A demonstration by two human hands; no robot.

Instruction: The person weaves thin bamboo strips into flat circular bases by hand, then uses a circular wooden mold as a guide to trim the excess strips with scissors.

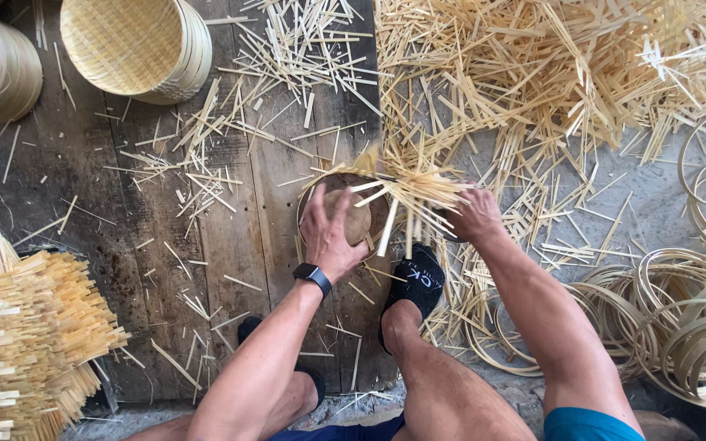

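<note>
my left hand [330, 231] lies spread, palm down, fingers apart, on a brown block [351, 214] inside a bamboo hoop [308, 192] on the floor boards [206, 237]. my right hand [471, 214] is clamped on a blurred bundle of strips [406, 192] fanned over the hoop. my right foot in a black sock [415, 282] rests just below the hoop. woven baskets [136, 41] top left, loose strips [549, 73] top right, hoops [696, 318] at right, stacked strips [26, 327] at left.

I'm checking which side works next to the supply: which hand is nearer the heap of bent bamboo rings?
Right. The right hand grips the strip bundle on the side towards the bamboo rings; the left hand presses a round brown block farther away.
</note>
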